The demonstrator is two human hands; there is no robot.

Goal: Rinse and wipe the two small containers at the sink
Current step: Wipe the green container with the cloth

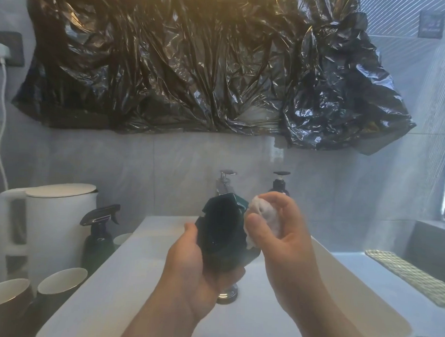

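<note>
Head view, facing down, sink [126, 278] close

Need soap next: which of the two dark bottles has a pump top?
The bottle just right of the tap, behind the right hand, has the pump. The spray bottle, left of the sink beside the white kettle, has a trigger.

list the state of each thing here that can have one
dark green container, gripped by left hand above the sink
white wad, pinched in right hand, touching the container
faucet, no running water in view
kettle, lid shut
charger, plugged in
spray bottle, upright
</note>
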